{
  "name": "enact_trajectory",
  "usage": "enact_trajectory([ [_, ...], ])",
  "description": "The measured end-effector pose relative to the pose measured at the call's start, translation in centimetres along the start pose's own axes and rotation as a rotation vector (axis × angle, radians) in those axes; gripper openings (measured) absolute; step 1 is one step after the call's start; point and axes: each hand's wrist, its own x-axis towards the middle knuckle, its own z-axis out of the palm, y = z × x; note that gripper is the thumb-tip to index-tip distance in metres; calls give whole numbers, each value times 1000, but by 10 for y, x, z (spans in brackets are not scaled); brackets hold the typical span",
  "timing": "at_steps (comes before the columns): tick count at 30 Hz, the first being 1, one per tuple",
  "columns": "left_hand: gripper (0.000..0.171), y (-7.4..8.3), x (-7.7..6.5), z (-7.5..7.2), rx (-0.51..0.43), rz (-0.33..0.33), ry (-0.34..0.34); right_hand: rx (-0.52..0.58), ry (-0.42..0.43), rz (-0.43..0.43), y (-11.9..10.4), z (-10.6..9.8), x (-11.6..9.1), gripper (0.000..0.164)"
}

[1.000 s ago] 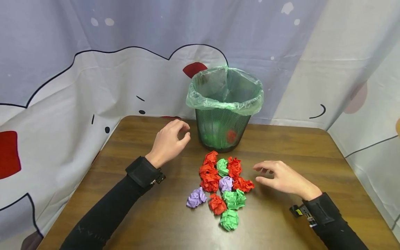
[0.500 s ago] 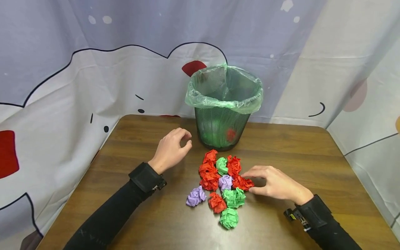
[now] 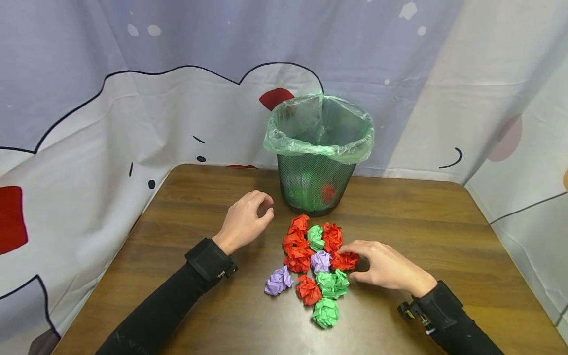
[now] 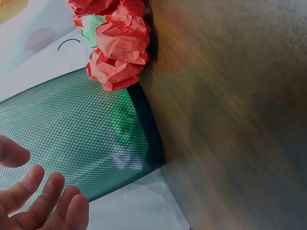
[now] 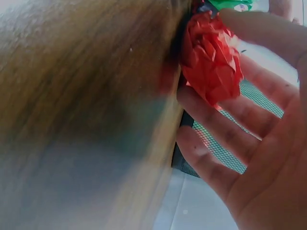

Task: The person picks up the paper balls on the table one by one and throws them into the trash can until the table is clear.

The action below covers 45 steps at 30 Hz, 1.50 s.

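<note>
In the head view, my right hand (image 3: 388,266) is around a crumpled red paper ball (image 3: 345,261) at the right edge of the pile, fingers on its far side and thumb on its near side. The right wrist view shows this red ball (image 5: 211,57) in front of the loosely spread fingers (image 5: 230,134), with the thumb tip at its upper edge. My left hand (image 3: 245,222) hovers left of the pile with loosely bent fingers and nothing in them. Other paper balls lie close together: several red (image 3: 298,259), several green (image 3: 326,312) and two purple (image 3: 278,280).
Behind the pile stands a black mesh wastebasket (image 3: 317,182) lined with a translucent green bag (image 3: 319,150). Coloured shapes show through its mesh. A patterned curtain (image 3: 213,113) hangs behind the brown wooden table (image 3: 421,207).
My right hand has moved left from beside the pile to around the red paper ball. My left hand has come slightly nearer, toward the table's front. The paper balls look much the same.
</note>
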Motion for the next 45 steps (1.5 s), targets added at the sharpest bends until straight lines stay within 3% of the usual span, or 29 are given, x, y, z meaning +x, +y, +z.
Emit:
enact_trajectory([
  [15,13,-2,-8,6,0,-30,-28,-65,83,-59,3,8,6,41],
  [45,12,-8,-16,9,-2,-40,-36,-108,168,-41,0,-18,-2,41],
])
